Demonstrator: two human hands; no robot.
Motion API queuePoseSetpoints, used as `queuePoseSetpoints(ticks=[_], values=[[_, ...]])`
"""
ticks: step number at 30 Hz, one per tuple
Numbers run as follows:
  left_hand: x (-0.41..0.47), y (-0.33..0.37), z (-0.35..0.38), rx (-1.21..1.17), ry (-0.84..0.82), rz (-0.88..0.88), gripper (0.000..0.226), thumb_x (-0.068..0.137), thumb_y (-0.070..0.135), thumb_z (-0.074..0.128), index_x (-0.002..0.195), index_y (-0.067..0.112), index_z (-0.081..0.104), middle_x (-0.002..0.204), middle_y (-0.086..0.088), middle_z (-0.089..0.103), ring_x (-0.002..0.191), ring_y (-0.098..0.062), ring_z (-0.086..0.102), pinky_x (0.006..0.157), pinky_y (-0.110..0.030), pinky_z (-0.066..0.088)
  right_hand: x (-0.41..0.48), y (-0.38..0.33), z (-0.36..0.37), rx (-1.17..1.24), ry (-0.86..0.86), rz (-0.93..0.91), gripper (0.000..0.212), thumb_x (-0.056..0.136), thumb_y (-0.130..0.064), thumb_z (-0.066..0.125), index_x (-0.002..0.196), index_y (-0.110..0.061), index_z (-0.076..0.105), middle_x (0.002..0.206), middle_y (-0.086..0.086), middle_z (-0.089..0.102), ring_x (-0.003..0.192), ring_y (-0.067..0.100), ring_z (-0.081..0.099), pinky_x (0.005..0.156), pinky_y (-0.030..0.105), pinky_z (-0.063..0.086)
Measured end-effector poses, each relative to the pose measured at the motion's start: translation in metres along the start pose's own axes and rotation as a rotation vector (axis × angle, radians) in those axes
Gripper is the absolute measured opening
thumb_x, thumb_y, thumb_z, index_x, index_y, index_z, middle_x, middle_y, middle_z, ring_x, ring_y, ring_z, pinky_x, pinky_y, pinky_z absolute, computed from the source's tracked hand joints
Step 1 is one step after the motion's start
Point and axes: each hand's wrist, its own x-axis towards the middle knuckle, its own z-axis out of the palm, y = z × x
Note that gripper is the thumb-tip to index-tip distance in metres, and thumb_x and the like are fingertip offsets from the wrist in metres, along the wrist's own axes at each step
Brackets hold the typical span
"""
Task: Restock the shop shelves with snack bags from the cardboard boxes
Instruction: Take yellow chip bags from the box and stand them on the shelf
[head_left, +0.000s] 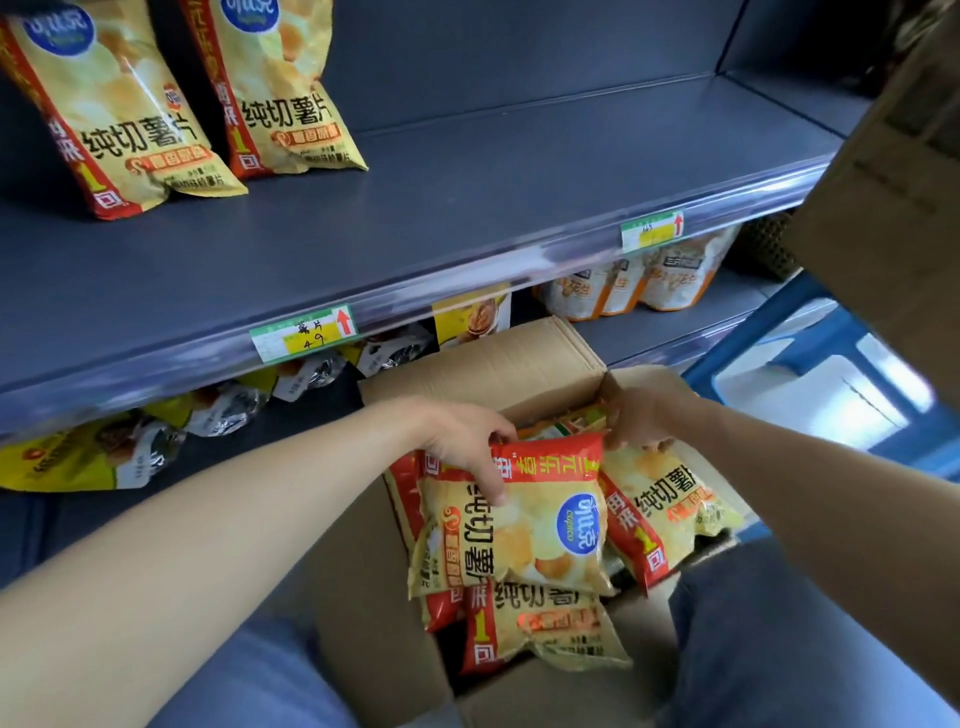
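An open cardboard box (483, 364) stands below the shelf, between my knees, filled with several yellow-and-red crisp bags. My left hand (467, 441) grips the top edge of the uppermost bag (519, 525), thumb across its front. My right hand (639, 415) pinches the same bag's upper right corner, above a neighbouring bag (670, 504). Two matching bags (109, 104) (280, 88) stand upright at the left of the grey shelf (415, 208).
Price labels (304, 338) (652, 228) sit on the shelf's front rail. The lower shelf holds other snack packs (639, 286) and foil bags (104, 447). A second cardboard box (893, 182) looms at the right, above a blue frame (810, 338).
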Motion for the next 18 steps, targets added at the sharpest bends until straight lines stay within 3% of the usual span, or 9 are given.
queuePoseSetpoints(ticks=[2,4,6,8,12,14,18], values=[[-0.001,-0.003,-0.006,0.003,0.028,-0.016,0.072,0.074,0.033,0.079,0.136,0.021,0.045,0.117,0.003,0.063,0.102,-0.019,0.064,0.087,-0.033,0.055,0.0,0.009,0.011,0.027,-0.02,0.02,0.049,0.061,-0.063,0.066,0.093,-0.026,0.069,0.082,-0.004,0.074,0.074,0.012,0.071,0.071,0.03,0.059],[-0.001,-0.009,-0.01,0.008,0.093,-0.032,0.074,0.072,0.035,0.079,0.136,0.022,0.044,0.112,0.005,0.061,0.101,-0.017,0.063,0.086,-0.031,0.054,-0.002,0.016,0.021,0.141,-0.101,0.049,0.05,0.077,-0.044,0.071,0.119,-0.02,0.06,0.11,0.002,0.068,0.1,0.02,0.064,0.087,0.032,0.052],[0.0,-0.016,-0.014,0.005,0.17,-0.037,0.077,0.071,0.036,0.08,0.136,0.023,0.043,0.11,0.006,0.06,0.099,-0.015,0.062,0.086,-0.03,0.053,-0.003,0.022,0.032,0.256,-0.163,0.089,0.053,0.079,-0.033,0.073,0.126,-0.016,0.055,0.113,0.002,0.066,0.103,0.021,0.06,0.094,0.033,0.045],[0.003,-0.019,-0.015,-0.029,0.225,-0.035,0.076,0.07,0.035,0.08,0.136,0.024,0.043,0.11,0.006,0.062,0.098,-0.014,0.063,0.086,-0.031,0.054,0.0,0.026,0.042,0.345,-0.213,0.129,0.051,0.077,-0.033,0.076,0.122,-0.017,0.058,0.104,0.001,0.067,0.1,0.02,0.062,0.099,0.033,0.045],[0.007,-0.011,-0.016,-0.045,0.313,-0.016,0.068,0.075,0.029,0.078,0.133,0.021,0.045,0.11,0.004,0.06,0.096,-0.015,0.062,0.084,-0.029,0.053,0.009,0.033,0.057,0.56,-0.229,0.17,0.044,0.069,-0.027,0.083,0.107,-0.016,0.062,0.1,0.005,0.072,0.098,0.024,0.067,0.1,0.042,0.048],[0.009,-0.009,-0.016,-0.048,0.349,-0.01,0.064,0.075,0.028,0.077,0.131,0.02,0.047,0.107,0.004,0.06,0.095,-0.015,0.061,0.083,-0.03,0.052,0.009,0.034,0.057,0.625,-0.176,0.216,0.033,0.071,-0.023,0.082,0.096,-0.013,0.061,0.097,0.006,0.07,0.097,0.025,0.067,0.097,0.038,0.05],[0.012,-0.004,-0.017,-0.019,0.33,-0.027,0.064,0.073,0.028,0.078,0.127,0.02,0.046,0.108,0.003,0.062,0.093,-0.016,0.064,0.083,-0.032,0.055,0.008,0.035,0.053,0.54,-0.026,0.268,0.035,0.084,-0.027,0.071,0.111,-0.008,0.06,0.093,0.002,0.06,0.087,0.015,0.058,0.085,0.024,0.047]])
